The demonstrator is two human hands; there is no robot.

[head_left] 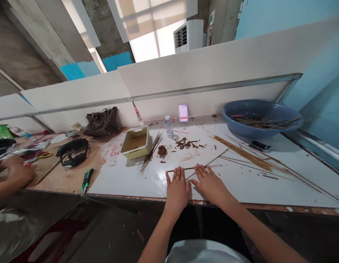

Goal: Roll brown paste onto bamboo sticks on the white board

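Observation:
My left hand (177, 186) lies palm down on the white board near the table's front edge, fingers stretched out. Beside it my right hand (209, 180) is also flat, with its fingers extended. A thin brown stick (189, 168) runs crosswise under the fingertips of both hands; neither hand is closed round it. Beyond the hands are a brown dough-like lump (162, 150) and scattered dark brown pieces (187, 143). A bundle of thin tan sticks (242, 152) lies to the right of my right hand, and darker thin sticks (151, 153) lie on the left.
Behind stand a pale yellow tub (135, 153), a water bottle (169, 127) and a blue basin (262, 131) holding sticks. Leftward are green-handled pliers (87, 180), a black headset (73, 164) and a brown handbag (101, 122). Another person's hand (17, 171) is at far left.

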